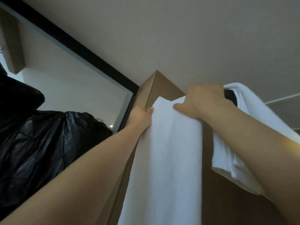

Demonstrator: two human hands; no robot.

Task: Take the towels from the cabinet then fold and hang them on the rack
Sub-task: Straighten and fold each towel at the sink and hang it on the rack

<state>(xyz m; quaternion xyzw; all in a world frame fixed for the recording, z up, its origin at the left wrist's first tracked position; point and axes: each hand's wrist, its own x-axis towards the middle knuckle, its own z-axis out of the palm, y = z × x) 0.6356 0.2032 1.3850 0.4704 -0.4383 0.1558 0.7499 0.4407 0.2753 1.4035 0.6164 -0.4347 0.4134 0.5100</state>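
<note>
Item: white towel point(170, 143), held high by its top edge in both your hands.

Your left hand point(140, 115) pinches the upper left corner, and your right hand point(204, 99) curls over the upper right edge. The towel hangs straight down below both grips, long axis vertical, against the brown cabinet point(162, 88). A second towel point(253, 127) drapes over a dark bar point(230, 96) just right of your right hand, the nearer hand. You cannot tell whether that bar is the rack.

Towel point(164, 151) hangs left of second towel point(253, 127), before cabinet point(155, 88).
</note>
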